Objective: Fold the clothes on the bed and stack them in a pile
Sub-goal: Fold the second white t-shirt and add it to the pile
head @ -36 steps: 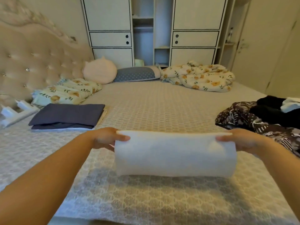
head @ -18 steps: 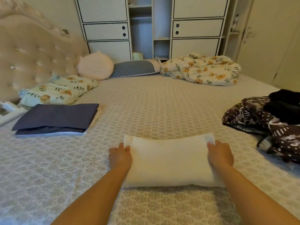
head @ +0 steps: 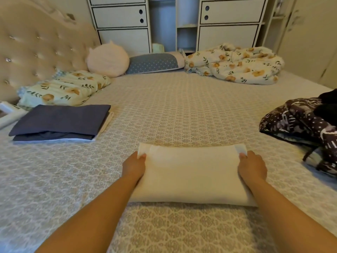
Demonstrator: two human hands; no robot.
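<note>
We saw the folded white cloth (head: 191,174) lying flat on the bed, its far corners under our fingertips (head: 243,155).

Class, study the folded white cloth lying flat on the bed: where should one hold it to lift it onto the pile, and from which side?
Take the folded white cloth by its two short ends, one hand from the left, one from the right, fingers slid beneath. It is wide and limp, so its middle would probably sag otherwise. The left hand and right hand already sit at those ends.

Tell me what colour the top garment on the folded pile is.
Dark navy blue top garment, plain, seen in the head view.
</note>
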